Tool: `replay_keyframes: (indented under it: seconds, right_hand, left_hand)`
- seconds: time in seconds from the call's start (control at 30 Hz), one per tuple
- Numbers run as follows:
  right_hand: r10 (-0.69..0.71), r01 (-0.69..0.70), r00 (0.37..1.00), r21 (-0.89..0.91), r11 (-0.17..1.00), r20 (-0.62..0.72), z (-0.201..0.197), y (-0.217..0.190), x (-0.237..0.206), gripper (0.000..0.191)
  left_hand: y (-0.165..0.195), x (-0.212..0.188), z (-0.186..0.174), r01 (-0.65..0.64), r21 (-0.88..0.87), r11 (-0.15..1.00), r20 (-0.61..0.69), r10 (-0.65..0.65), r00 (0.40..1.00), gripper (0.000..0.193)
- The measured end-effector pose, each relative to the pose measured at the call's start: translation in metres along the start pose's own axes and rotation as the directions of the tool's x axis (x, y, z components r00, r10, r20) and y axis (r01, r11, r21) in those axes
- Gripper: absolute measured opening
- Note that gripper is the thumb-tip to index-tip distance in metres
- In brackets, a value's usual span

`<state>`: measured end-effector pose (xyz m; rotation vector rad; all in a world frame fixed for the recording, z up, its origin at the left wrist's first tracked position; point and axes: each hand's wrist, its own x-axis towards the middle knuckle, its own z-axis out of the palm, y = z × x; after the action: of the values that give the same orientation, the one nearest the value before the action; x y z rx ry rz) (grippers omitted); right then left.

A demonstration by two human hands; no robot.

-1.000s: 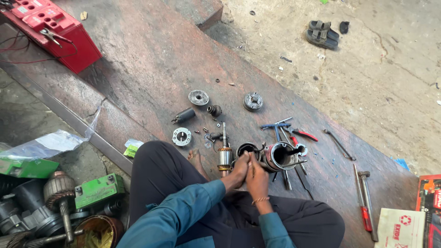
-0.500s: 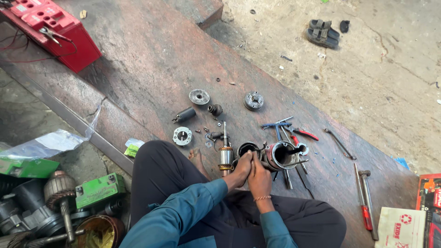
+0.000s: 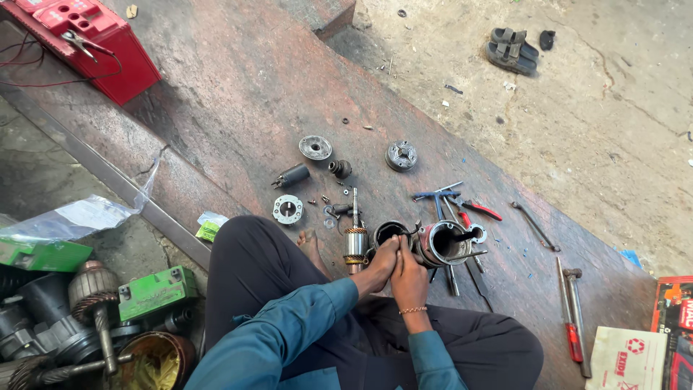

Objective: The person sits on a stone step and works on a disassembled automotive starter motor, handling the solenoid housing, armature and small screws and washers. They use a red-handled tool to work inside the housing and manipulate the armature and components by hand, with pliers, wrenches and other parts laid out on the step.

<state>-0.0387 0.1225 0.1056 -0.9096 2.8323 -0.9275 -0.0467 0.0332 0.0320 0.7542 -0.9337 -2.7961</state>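
Sitting on the stone slab, both hands together at lower middle of the frame. Left hand and right hand gripping the round motor housing. Already out: armature, end cap, gear. Putting back together not yet done.

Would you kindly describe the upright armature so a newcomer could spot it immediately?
Start at the reddish stone slab, then find the person's joined hands. Just beside the left hand stands the armature: the only upright part, with a thin shaft on top and copper windings.
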Motion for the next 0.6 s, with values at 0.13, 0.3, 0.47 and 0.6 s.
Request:
replay_keyframes:
  seconds: [0.13, 0.3, 0.47, 0.6]
  right_hand:
    - [0.043, -0.043, 0.999, -0.025, 0.999, 0.025, 0.001, -0.001, 0.002, 0.048]
    - [-0.073, 0.074, 0.997, 0.033, 0.997, -0.040, 0.000, 0.001, 0.004, 0.044]
    - [0.044, -0.044, 0.999, 0.012, 0.999, 0.004, 0.001, 0.001, 0.004, 0.042]
    - [-0.039, 0.042, 0.999, 0.087, 0.995, -0.037, 0.003, 0.001, 0.004, 0.043]
  left_hand:
    - [-0.003, 0.005, -0.004, 0.069, 0.002, 0.998, -0.064, -0.068, 0.996, 0.043]
    - [-0.006, 0.008, -0.008, -0.020, 0.053, 0.998, -0.076, 0.024, 0.997, 0.045]
    - [0.001, 0.007, -0.006, 0.046, 0.009, 0.999, -0.066, -0.046, 0.997, 0.042]
    - [0.006, 0.002, -0.003, 0.130, -0.054, 0.990, -0.034, -0.132, 0.991, 0.051]
